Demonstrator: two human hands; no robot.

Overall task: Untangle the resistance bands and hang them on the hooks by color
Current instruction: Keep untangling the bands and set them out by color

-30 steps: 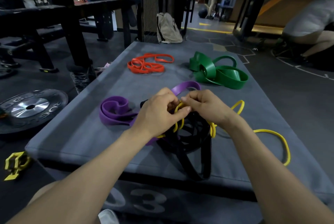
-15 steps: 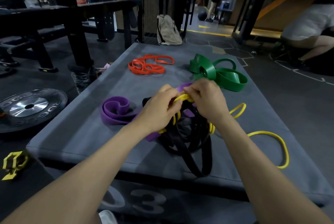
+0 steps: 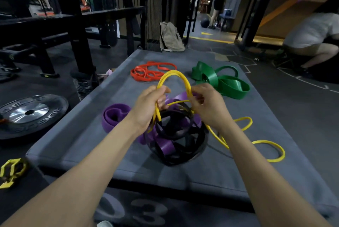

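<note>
A tangle of black bands [image 3: 180, 146], purple bands [image 3: 114, 117] and a thin yellow band [image 3: 269, 150] lies on the grey padded box [image 3: 77, 140]. My left hand [image 3: 148, 105] and my right hand [image 3: 206, 105] each pinch the yellow band, and a doubled yellow loop [image 3: 173, 74] arches up between them. The band's free end trails over the box to the right. Farther back lie a coil of orange bands [image 3: 152, 71] and a heap of green bands [image 3: 222, 80], each apart from the tangle.
A steel weight plate [image 3: 31, 112] and a yellow object [image 3: 11, 170] lie on the floor at the left. Black rack frames [image 3: 77, 25] stand behind, with a beige bag [image 3: 170, 37] past the box. One person crouches at the far right [image 3: 311, 36], another stands far back.
Both hands have lifted from the tangle and drawn a yellow loop up and out of it. The black and purple knot has bunched up beneath them.
</note>
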